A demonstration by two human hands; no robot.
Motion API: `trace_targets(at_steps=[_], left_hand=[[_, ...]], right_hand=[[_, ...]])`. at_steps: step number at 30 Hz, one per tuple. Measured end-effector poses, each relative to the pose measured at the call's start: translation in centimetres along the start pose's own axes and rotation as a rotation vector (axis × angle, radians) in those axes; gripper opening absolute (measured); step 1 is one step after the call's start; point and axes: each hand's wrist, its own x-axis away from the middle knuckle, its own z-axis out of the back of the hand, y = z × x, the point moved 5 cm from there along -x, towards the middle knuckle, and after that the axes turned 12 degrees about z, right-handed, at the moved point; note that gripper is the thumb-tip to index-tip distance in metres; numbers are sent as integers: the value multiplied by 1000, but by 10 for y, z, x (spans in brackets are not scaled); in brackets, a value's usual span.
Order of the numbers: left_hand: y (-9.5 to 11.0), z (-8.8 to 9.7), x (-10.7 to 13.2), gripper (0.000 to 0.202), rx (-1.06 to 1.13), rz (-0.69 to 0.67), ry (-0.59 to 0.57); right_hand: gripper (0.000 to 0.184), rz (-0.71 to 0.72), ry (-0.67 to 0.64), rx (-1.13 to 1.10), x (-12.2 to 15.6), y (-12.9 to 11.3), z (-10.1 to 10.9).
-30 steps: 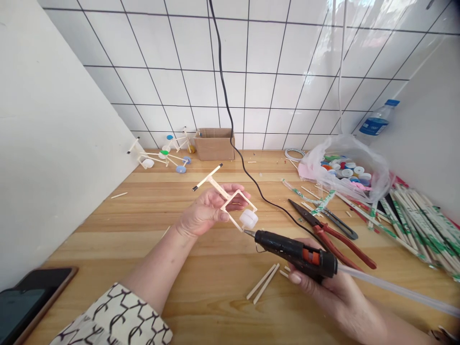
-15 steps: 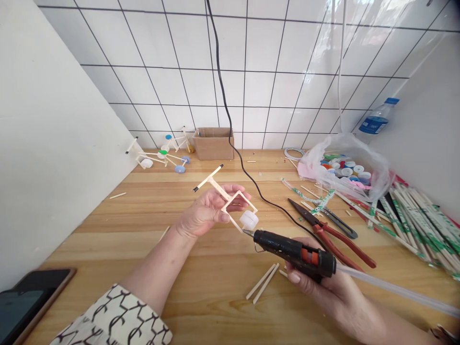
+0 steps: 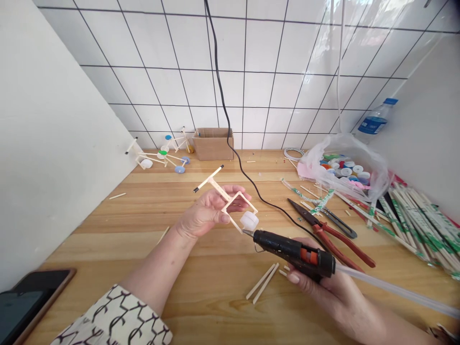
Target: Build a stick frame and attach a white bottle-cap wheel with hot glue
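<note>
My left hand (image 3: 208,213) holds up a frame of glued wooden sticks (image 3: 240,194), which has a black-tipped stick at its far end. A white plastic bottle cap (image 3: 249,221) is fixed at the frame's near corner. My right hand (image 3: 319,287) grips a black hot glue gun (image 3: 293,254), with a clear glue stick running out of its back. The gun's metal nozzle (image 3: 247,233) points at the frame, just below the cap. I cannot tell whether the two touch.
Red-handled pliers (image 3: 332,242), loose sticks (image 3: 262,283) and a black cable (image 3: 247,177) lie on the wooden table (image 3: 108,239). Farther off are a bag of bottle caps (image 3: 345,167), wrapped chopsticks (image 3: 420,230), stick models with caps (image 3: 161,155), a cardboard box (image 3: 212,143) and a phone (image 3: 28,306).
The view has drifted very slightly. My hands, the frame and the glue gun keep the same positions relative to one another.
</note>
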Motion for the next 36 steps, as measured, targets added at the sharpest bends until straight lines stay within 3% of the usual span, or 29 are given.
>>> trace_targets(at_steps=[36], left_hand=[[-1,-2,-1,54,8,12,-7]], right_hand=[[23,-137,-98,-151,-1,7,-7]])
